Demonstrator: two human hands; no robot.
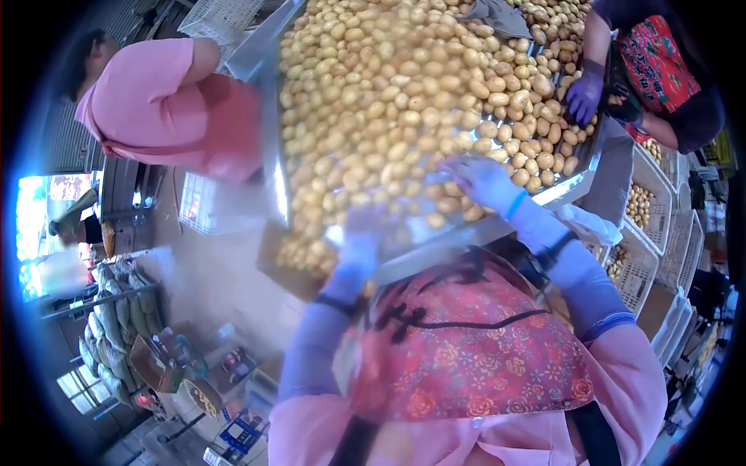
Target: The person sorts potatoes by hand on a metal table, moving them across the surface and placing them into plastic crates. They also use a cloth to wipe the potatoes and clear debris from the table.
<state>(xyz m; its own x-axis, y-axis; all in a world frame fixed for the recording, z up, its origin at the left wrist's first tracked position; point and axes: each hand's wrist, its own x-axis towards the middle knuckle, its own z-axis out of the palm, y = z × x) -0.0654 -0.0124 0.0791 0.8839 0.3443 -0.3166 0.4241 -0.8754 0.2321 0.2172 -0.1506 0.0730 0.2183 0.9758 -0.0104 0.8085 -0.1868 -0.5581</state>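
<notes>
Pale yellow potatoes (373, 101) cover a metal sorting table (277, 182) in front of me. My left hand (361, 225), in a light glove, is at the table's near left edge among the potatoes; motion smears its fingers. My right hand (480, 183), gloved in pale lilac, reaches over the near edge with its fingers stretched out leftward, beside several potatoes. No potato shows clearly in its grasp. Bits of the shiny table surface show between the potatoes around both hands.
A cardboard box (284, 264) with small potatoes stands below the left corner. A co-worker's purple-gloved hand (584, 95) touches potatoes at the right. Another person in a pink shirt (148, 97) stands left. White crates (657, 194) with potatoes line the right side. A grey cloth (501, 17) lies at the back.
</notes>
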